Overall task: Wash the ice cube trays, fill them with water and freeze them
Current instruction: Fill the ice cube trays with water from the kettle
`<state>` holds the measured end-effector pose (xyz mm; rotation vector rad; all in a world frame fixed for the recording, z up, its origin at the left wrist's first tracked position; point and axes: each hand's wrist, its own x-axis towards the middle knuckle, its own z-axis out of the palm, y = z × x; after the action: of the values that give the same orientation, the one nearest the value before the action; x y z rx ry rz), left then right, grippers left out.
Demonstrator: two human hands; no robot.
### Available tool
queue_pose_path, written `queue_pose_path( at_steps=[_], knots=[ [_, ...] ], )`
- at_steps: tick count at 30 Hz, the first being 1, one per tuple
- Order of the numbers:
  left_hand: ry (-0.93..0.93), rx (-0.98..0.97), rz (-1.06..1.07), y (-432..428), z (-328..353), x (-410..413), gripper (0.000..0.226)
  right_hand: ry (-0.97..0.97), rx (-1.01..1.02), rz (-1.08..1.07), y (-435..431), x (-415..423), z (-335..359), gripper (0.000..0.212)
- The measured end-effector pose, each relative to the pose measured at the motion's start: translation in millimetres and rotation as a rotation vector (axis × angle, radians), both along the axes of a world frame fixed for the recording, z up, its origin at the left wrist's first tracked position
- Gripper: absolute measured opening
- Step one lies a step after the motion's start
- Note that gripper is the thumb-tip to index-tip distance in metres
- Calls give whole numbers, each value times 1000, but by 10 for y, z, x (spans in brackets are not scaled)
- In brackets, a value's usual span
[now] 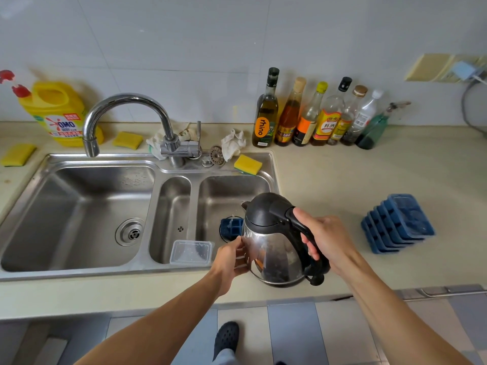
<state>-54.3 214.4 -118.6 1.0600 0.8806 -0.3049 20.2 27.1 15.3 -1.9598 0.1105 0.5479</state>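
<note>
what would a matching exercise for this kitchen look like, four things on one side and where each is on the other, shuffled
1 kettle
2 stack of blue ice cube trays
3 clear plastic container
4 yellow detergent jug

a on the counter right of the sink
b at the front of the narrow middle basin
c handle gripped by the right hand
d by the wall, left of the tap

Pairs: 1-c, 2-a, 3-b, 4-d
</note>
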Motion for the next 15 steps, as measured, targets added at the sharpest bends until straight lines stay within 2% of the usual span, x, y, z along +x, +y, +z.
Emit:
queue_pose_path(
  at_steps=[15],
  knots=[
    [-16, -23, -30, -132, 95, 59, 32, -18, -19, -20, -198, -6, 15, 60]
  ],
)
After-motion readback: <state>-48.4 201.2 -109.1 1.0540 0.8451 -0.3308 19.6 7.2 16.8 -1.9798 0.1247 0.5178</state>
